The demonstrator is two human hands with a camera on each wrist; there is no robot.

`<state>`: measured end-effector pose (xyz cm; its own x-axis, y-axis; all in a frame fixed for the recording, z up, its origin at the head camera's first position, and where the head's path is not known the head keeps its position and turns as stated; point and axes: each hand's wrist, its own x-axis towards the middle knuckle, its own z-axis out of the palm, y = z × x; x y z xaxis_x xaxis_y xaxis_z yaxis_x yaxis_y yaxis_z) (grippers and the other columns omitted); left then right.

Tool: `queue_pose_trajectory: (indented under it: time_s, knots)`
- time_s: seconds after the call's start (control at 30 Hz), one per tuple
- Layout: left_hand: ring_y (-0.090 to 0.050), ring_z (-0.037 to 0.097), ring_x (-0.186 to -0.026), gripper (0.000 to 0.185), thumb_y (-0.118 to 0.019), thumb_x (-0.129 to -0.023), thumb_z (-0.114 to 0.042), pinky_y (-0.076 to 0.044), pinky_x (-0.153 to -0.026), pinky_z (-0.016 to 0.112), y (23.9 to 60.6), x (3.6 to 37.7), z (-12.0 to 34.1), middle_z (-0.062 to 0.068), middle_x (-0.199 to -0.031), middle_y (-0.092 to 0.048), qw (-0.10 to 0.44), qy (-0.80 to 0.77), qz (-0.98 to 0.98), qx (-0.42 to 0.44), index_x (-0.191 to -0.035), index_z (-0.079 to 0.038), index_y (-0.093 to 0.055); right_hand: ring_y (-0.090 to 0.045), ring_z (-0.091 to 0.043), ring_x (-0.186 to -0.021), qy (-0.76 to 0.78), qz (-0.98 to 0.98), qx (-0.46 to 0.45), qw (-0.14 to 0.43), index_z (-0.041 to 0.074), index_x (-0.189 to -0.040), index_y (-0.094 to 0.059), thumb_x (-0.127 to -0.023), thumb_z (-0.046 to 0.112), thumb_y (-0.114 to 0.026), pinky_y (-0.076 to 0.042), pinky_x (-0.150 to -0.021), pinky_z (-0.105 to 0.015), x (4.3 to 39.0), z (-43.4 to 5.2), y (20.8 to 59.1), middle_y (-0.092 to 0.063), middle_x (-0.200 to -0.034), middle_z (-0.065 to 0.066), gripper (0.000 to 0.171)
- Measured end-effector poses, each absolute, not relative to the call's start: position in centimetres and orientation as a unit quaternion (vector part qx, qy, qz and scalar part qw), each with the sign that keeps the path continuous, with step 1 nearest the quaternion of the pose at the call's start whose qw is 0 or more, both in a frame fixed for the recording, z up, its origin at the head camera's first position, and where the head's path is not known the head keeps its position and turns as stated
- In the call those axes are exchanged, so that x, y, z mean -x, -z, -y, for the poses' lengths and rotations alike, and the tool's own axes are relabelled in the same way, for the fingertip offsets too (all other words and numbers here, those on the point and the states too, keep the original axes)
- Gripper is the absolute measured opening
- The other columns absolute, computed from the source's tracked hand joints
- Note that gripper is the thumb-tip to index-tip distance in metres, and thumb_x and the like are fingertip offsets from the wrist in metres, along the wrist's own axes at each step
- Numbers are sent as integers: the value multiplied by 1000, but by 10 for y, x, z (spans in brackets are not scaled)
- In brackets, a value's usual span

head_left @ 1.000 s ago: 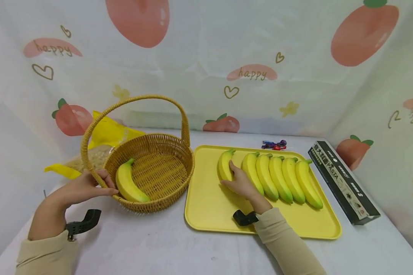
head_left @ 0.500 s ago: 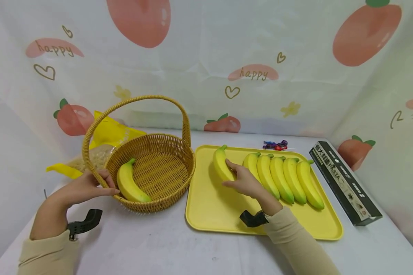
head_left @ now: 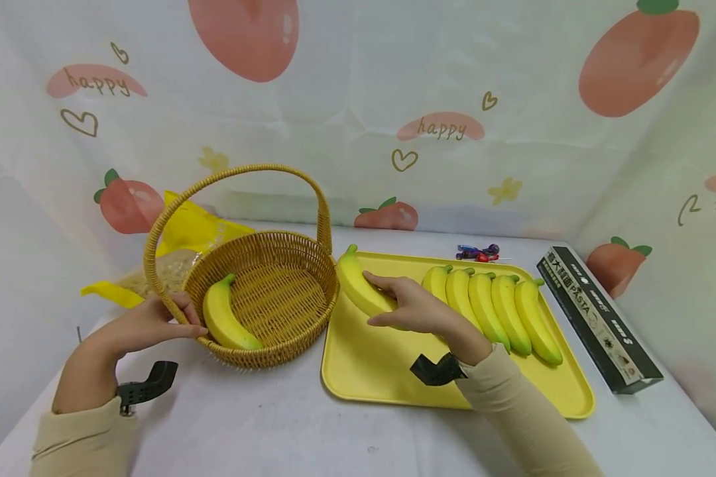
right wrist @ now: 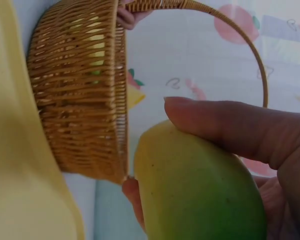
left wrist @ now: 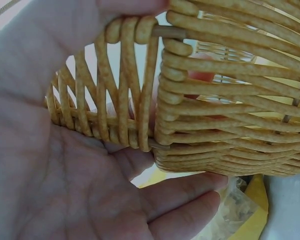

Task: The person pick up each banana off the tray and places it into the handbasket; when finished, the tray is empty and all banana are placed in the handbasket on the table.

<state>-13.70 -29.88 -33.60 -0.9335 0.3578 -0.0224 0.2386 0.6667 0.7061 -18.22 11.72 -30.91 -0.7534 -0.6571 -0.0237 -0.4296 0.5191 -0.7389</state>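
Right hand [head_left: 414, 311] grips a banana [head_left: 360, 288] just above the yellow tray's [head_left: 382, 371] left edge, beside the wicker basket [head_left: 274, 298]; left hand [head_left: 149, 324] clasps the basket rim where the handle joins. One banana in the basket [head_left: 227, 318] lies along its left side (four more sit on the tray). Lifting the fruit clear of the rim, then lowering it beside the other, looks wisest
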Motion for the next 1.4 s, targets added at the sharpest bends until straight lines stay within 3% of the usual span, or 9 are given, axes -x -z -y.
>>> queue_pose_trajectory:
  time_s: [0.1, 0.23, 0.4, 0.53, 0.8, 1.0, 1.07, 1.23, 1.4]
  knots:
    - [-52, 8, -76, 13, -70, -82, -17, -43, -67, 24, 335, 137, 298, -3, -75, -61, 81, -374, -910, -162, -78, -8, -63, -45, -13, -74, 351, -856, 344, 159, 0, -143, -30, -82, 12, -70, -38, -75, -26, 185, -109, 303, -55, -128, -13, 74]
    - [-52, 9, -76, 13, -70, -82, -18, -43, -67, 24, 334, 137, 297, -2, -75, -61, 85, -376, -909, -159, -78, -7, -62, -43, -11, -74, 321, -854, 369, 177, 2, -143, -31, -82, 15, -70, -37, -75, -24, 191, -94, 296, -58, -112, -6, 73]
    - [-51, 9, -76, 14, -70, -82, -17, -43, -67, 24, 333, 136, 298, -2, -76, -61, 89, -374, -910, -152, -79, -7, -62, -42, -10, -69, 302, -844, 387, 214, 4, -143, -31, -82, 14, -70, -36, -68, -21, 203, -67, 289, -46, -78, -1, 73]
    - [-51, 9, -76, 16, -70, -82, -19, -43, -67, 24, 331, 135, 298, -2, -77, -60, 93, -370, -913, -146, -80, -6, -61, -42, -10, -66, 296, -842, 382, 242, 6, -144, -30, -82, 12, -70, -36, -65, -21, 213, -40, 286, -44, -73, 0, 74]
    - [-51, 9, -76, 17, -71, -82, -18, -43, -67, 24, 329, 135, 297, -2, -76, -60, 94, -372, -912, -144, -80, -5, -61, -41, -11, -72, 279, -839, 388, 260, 4, -143, -31, -83, 14, -69, -34, -67, -20, 230, 12, 292, -48, -84, -1, 73]
    - [-51, 9, -75, 17, -71, -82, -18, -43, -67, 24, 330, 136, 297, -2, -76, -60, 94, -371, -912, -147, -80, -5, -61, -45, -10, -78, 296, -829, 387, 277, 2, -142, -33, -82, 12, -70, -37, -71, -16, 240, 40, 299, -58, -117, -8, 71]
    - [-51, 9, -75, 16, -71, -82, -18, -43, -67, 24, 331, 137, 298, -2, -76, -60, 94, -371, -912, -148, -80, -5, -61, -45, -9, -77, 311, -821, 383, 287, 1, -141, -37, -82, 10, -69, -38, -70, -16, 243, 47, 302, -59, -114, -8, 67]
    - [-50, 7, -75, 15, -71, -81, -18, -42, -66, 24, 332, 139, 300, -3, -75, -61, 87, -361, -916, -148, -80, -7, -62, -46, -8, -79, 324, -815, 364, 313, 2, -139, -41, -82, 8, -68, -39, -68, -16, 246, 63, 308, -59, -116, -10, 63]
    - [-51, 7, -76, 13, -70, -82, -18, -42, -66, 24, 334, 139, 301, -4, -76, -61, 87, -364, -914, -155, -79, -8, -61, -48, -8, -88, 298, -823, 349, 336, 2, -138, -42, -82, 11, -69, -39, -71, -16, 249, 73, 319, -51, -135, -13, 63]
